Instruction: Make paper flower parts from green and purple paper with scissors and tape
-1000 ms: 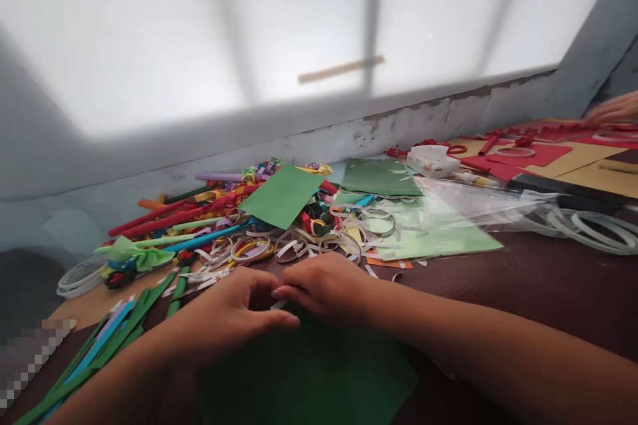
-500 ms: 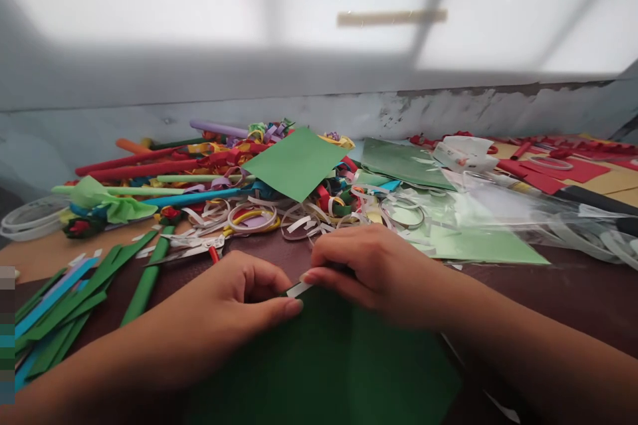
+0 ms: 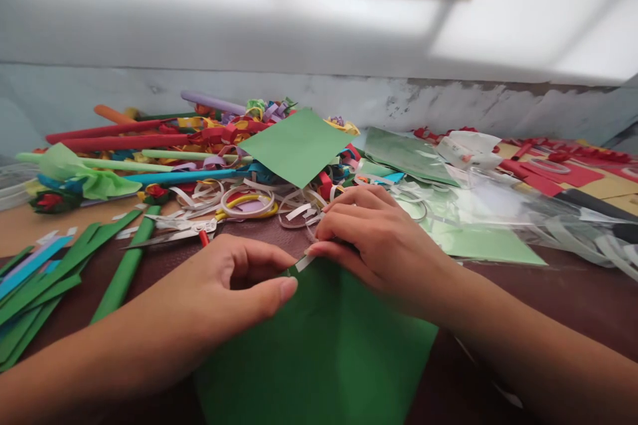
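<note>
- A dark green paper sheet (image 3: pixel 319 358) sits low in the centre, in front of the wearer, its top edge raised between both hands.
- A narrow white strip (image 3: pixel 303 263), perhaps adhesive tape, shows along that edge, between the fingertips.
- The left hand (image 3: pixel 234 285) pinches the edge between thumb and forefinger, probably to steady it.
- The right hand (image 3: pixel 379 232) grips the same edge beside the strip, fingers curled; whether it also has the strip is hidden. Pinching close together likely keeps the limp paper taut there.
- Just beyond the left hand, open scissors (image 3: pixel 187 231) lie with blades pointing left, seemingly parked within reach.
- Further left, loose green paper strips (image 3: pixel 54 285) lie bunched beside a rolled green paper tube (image 3: pixel 129 265).
- Behind, white tape rings (image 3: pixel 246 201) front a colourful pile, where a flat green square (image 3: pixel 298 146) rests on top, perhaps to stay uncreased.
</note>
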Tool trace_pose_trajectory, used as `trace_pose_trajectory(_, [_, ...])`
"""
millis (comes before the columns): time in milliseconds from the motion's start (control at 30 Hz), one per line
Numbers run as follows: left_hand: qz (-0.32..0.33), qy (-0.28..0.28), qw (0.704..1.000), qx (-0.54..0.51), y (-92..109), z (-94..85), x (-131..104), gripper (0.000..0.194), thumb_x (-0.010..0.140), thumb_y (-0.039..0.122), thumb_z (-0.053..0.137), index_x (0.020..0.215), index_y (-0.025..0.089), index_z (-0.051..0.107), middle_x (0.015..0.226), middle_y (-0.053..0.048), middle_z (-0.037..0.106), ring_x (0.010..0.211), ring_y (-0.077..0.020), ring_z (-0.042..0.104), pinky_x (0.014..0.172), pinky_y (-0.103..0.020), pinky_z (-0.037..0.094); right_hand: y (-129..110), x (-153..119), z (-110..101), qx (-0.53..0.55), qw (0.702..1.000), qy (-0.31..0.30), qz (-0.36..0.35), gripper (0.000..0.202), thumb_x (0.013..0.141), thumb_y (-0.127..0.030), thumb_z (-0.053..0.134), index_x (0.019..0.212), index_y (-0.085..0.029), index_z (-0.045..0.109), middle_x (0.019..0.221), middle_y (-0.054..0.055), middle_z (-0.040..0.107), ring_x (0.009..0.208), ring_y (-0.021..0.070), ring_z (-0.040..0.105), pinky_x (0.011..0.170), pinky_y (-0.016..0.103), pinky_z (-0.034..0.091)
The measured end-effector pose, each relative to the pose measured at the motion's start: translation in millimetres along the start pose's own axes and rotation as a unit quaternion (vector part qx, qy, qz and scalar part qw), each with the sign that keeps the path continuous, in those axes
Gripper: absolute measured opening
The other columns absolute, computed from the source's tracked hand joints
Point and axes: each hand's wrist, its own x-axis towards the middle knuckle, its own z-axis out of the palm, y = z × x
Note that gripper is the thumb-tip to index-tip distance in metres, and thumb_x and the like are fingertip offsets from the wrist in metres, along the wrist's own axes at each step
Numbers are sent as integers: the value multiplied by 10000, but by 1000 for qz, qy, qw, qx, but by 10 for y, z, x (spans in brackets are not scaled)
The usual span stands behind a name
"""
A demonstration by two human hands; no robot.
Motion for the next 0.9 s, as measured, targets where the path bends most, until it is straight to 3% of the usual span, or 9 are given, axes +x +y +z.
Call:
trace_pose_trajectory(100, [-5,-33,999,-8,21,-1,4,343,768,526,757,998,272,786,803,-26,791,677,-174,720,529,-201,532,16,5,0,11,1000,-1,-17,331,1028,-427,518,841,-182,638,850,39,709,930,221,577,939,390,383])
trace_pose_trajectory(200, [-18,-61,998,9,77,29,13,251,758,417,775,928,235,808,754,-34,785,604,-141,680,488,-167,483,-1,-2,9,26,999,8,-26,306,1022,-428,530,858,-195,640,953,48,742,1009,228,598,1004,404,387])
trace_pose_trajectory(267, [-16,-54,998,14,101,43,25,220,732,367,789,899,225,812,765,-33,789,622,-142,685,495,-158,483,-44,-12,16,10,999,51,-12,228,999,-403,584,899,-208,645,1149,71,729,1152,259,576,1077,450,356])
trace_pose_trajectory(333, [-15,-29,999,6,104,48,36,214,724,358,792,890,225,809,747,-31,787,621,-152,692,497,-166,490,-114,-26,18,-17,991,130,8,141,972,-352,638,930,-220,664,1254,90,691,1203,286,559,1074,488,373])
trace_pose_trajectory(400, [1,3,1000,-13,95,55,38,202,720,361,797,874,232,806,722,-24,784,603,-161,694,493,-179,499,-204,-41,18,-11,982,189,22,78,950,-282,666,910,-219,690,1098,88,728,1049,256,625,946,434,480])
trace_pose_trajectory(500, [53,32,997,-47,83,94,11,157,695,336,819,826,250,805,696,2,777,606,-158,703,495,-167,501,-331,-66,35,67,980,187,28,55,924,-183,676,905,-208,721,857,31,734,800,166,671,746,300,563])
trace_pose_trajectory(600, [101,38,993,-46,83,153,-40,118,686,288,819,801,266,806,716,25,777,663,-166,726,525,-159,522,-400,-86,66,123,976,179,36,118,907,-141,665,963,-203,747,918,25,764,786,135,714,707,236,597])
trace_pose_trajectory(700, [108,37,993,-22,89,189,-79,117,707,271,790,823,268,811,730,25,780,682,-182,732,529,-173,539,-411,-89,90,150,971,179,39,125,895,-128,660,941,-181,763,898,28,773,756,125,727,695,207,605])
trace_pose_trajectory(900, [133,60,989,34,104,201,-82,108,727,283,766,819,256,817,741,13,786,693,-192,730,535,-181,545,-413,-74,102,154,973,166,38,137,895,-129,651,892,-188,776,860,26,776,739,130,724,676,219,603])
